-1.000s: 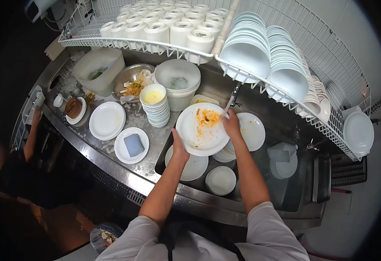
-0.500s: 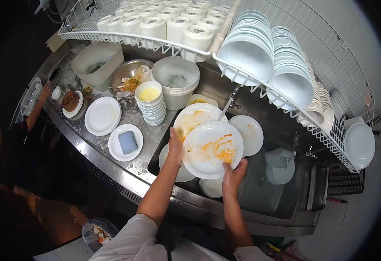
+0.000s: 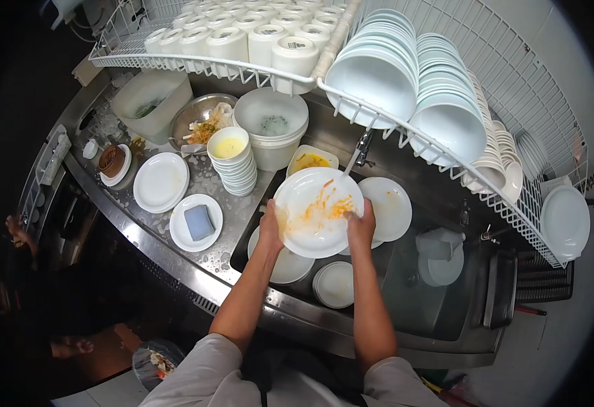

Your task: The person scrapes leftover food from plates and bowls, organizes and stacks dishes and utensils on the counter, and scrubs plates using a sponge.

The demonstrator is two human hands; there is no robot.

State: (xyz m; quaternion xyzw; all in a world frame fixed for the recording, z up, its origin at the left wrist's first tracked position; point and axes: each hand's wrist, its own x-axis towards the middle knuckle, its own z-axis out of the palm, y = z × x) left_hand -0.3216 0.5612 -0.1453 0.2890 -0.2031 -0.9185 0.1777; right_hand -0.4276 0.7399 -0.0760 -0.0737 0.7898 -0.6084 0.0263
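A white plate [image 3: 314,227] with orange food residue is held over the left sink, under the faucet [image 3: 360,150]. My left hand [image 3: 270,229] grips its left edge. On the plate's right edge my right hand [image 3: 361,227] is closed, thumb on top. Other plates lie below and beside it: one [image 3: 388,207] at the right, one [image 3: 289,266] at the lower left, and a stack of small dishes [image 3: 335,284] at the front. A tub with yellow liquid [image 3: 312,161] stands just behind the held plate.
Wire racks [image 3: 405,129] with cups and bowls hang above. At left stand stacked small bowls [image 3: 232,163], a metal bowl of scraps [image 3: 198,112], white tubs [image 3: 270,115], and a plate with a blue sponge [image 3: 199,222]. A co-worker [image 3: 46,292] is at far left.
The held plate was tilted in front of another plate half a second ago; now it has moved up and left beneath the faucet. The co-worker's arm has drawn back from the counter.
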